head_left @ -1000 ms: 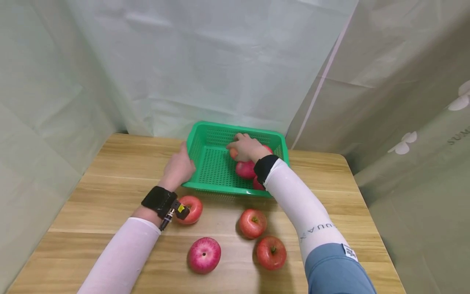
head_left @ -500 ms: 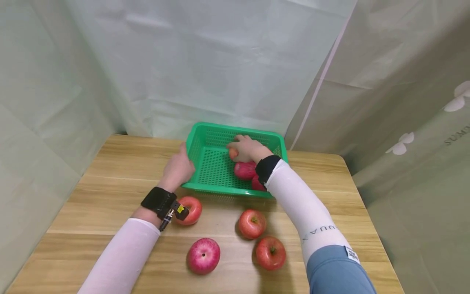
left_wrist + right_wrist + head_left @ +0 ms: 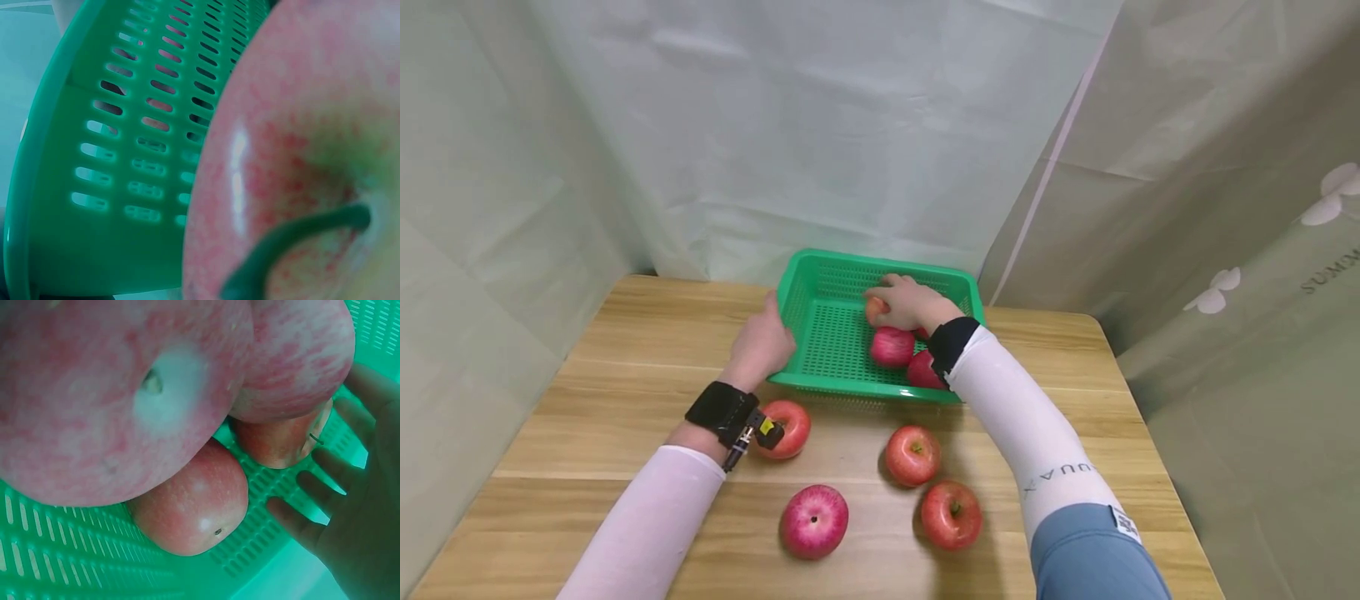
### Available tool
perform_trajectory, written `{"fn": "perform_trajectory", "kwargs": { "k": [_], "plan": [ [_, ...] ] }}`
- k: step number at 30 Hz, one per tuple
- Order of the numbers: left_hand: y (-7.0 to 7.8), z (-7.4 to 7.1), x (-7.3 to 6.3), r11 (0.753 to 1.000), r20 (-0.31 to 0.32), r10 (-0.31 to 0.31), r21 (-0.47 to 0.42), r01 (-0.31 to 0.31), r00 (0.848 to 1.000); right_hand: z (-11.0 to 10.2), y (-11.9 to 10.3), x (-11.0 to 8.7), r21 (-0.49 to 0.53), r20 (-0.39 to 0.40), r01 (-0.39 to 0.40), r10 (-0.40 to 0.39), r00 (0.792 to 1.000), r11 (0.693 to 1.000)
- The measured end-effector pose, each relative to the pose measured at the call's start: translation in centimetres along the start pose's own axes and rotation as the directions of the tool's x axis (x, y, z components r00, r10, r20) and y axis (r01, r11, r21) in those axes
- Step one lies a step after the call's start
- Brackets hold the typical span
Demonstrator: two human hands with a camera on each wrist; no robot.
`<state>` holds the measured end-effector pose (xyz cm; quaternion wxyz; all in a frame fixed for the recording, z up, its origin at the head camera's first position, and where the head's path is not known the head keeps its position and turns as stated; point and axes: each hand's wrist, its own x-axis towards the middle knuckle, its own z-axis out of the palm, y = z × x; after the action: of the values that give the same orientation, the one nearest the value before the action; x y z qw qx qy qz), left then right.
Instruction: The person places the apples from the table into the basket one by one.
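Fingers (image 3: 295,524) of right hand (image 3: 904,303) spread, holding nothing, apple (image 3: 275,442) beside them; left hand (image 3: 760,345), curled, grips basket (image 3: 850,386) rim, presumably for steadiness.

The head camera looks forward and down from the 6 o'clock side of the pale wooden tabletop (image 3: 868,533), far enough back to frame the bare left hand (image 3: 762,342), the bare right hand (image 3: 906,302) and the whole green slotted plastic basket (image 3: 865,388) toward 12 o'clock. The left wrist camera sits very close to a round red-yellow apple (image 3: 281,144) at 3 o'clock, facing the basket's wall around 10 o'clock. The right wrist camera peers closely into the basket, fingers at 4 o'clock, a round pinkish-red apple (image 3: 94,419) crowding 10 o'clock. All three views share the basket.
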<state>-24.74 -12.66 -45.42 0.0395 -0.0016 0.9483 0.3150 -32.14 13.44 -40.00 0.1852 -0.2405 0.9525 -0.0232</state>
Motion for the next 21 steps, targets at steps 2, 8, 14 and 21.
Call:
{"fn": "perform_trajectory", "kwargs": {
  "k": [2,8,14,21],
  "plan": [
    [-0.01,-0.06,-0.01,1.000,0.005,-0.004,-0.002,0.004,1.000,-0.06,-0.02,0.02,0.008,0.007,0.001,-0.001,1.000,1.000],
    [-0.12,-0.17,-0.11,1.000,0.004,0.001,-0.010,-0.001,1.000,-0.10,-0.11,0.01,0.032,0.003,0.014,-0.014,1.000,0.999],
    [-0.23,-0.06,0.03,1.000,-0.005,0.009,-0.007,-0.009,1.000,-0.15,-0.12,0.00,0.032,-0.002,0.025,-0.025,1.000,0.999],
    [-0.12,0.07,0.24,1.000,-0.003,0.010,-0.002,-0.010,1.000,-0.10,-0.06,-0.03,0.036,-0.002,0.037,-0.037,0.999,0.999]
  ]
}}
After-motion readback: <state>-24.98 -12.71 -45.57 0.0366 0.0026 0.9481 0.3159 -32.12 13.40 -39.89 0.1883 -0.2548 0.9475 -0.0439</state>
